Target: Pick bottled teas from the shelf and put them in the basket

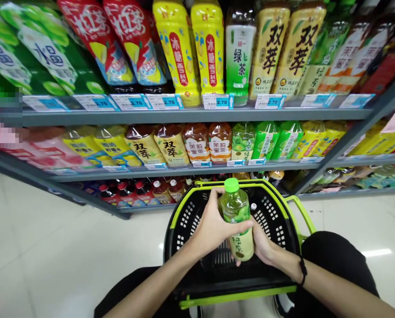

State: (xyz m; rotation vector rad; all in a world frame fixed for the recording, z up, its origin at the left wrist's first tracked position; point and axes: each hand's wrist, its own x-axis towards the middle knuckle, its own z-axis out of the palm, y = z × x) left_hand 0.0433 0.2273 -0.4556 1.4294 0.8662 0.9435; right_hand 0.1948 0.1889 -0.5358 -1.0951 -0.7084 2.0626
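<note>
A green-capped bottle [237,216] of pale green drink stands upright over the black shopping basket [184,221] with lime-green rim and handles. My left hand [214,225] wraps its fingers round the bottle's middle from the left. My right hand [263,245] cups the bottle's lower part from the right and behind, mostly hidden by the bottle. A black band sits on my right wrist. The basket rests in front of my knees on the floor.
Grey store shelves [197,115] carry rows of bottled drinks with price tags: yellow, green and brown bottles above, red-capped ones on the lowest shelf [144,190]. Pale tiled floor [51,247] spreads to the left and right of the basket.
</note>
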